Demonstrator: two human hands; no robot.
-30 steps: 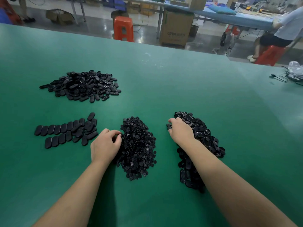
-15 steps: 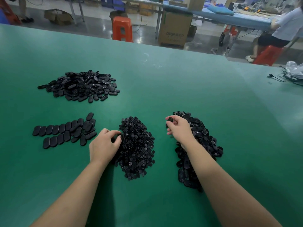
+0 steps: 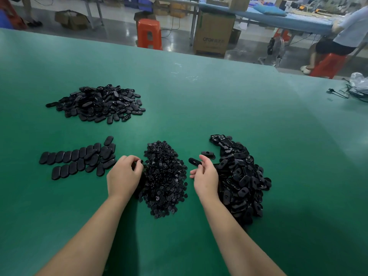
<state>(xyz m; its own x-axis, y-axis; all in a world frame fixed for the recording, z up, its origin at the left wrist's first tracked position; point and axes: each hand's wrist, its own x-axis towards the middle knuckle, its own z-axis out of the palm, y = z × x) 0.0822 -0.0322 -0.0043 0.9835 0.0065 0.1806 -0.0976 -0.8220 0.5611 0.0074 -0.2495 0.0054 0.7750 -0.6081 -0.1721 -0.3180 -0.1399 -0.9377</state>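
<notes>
The right hand (image 3: pixel 206 176), just right of the frame's middle, pinches a black oval shell (image 3: pixel 194 161) between thumb and forefinger. The shell sticks out toward the upper left of the hand, lifted off the green worktop (image 3: pixel 219 106). The other fingers are loosely curled.

The left hand (image 3: pixel 124 176) sits left of centre with its fingers curled and its thumb and fingertips drawn together. They are at the left edge of the pile of small round parts (image 3: pixel 165 176). I cannot tell whether a part is caught between the fingertips (they are dark and very small there).

That pile lies between the two hands. Just right of the right hand, running down alongside the forearm, is the heap of oval shells (image 3: pixel 239 176). A loose shell (image 3: pixel 208 154) lies flat on the worktop at the heap's upper left edge, just above the right hand.

Left of the left hand, the rows of oval pieces (image 3: pixel 79 158) lie overlapped in two bands. Further toward the upper left is the far heap (image 3: pixel 97 104) of similar black ovals.

Beyond the worktop, along the top of the frame, stand an orange stool (image 3: pixel 149 32) and a cardboard box (image 3: pixel 214 36). A seated person (image 3: pixel 346 30) is at the upper right. At the right edge, cables (image 3: pixel 344 93) trail onto the worktop.
</notes>
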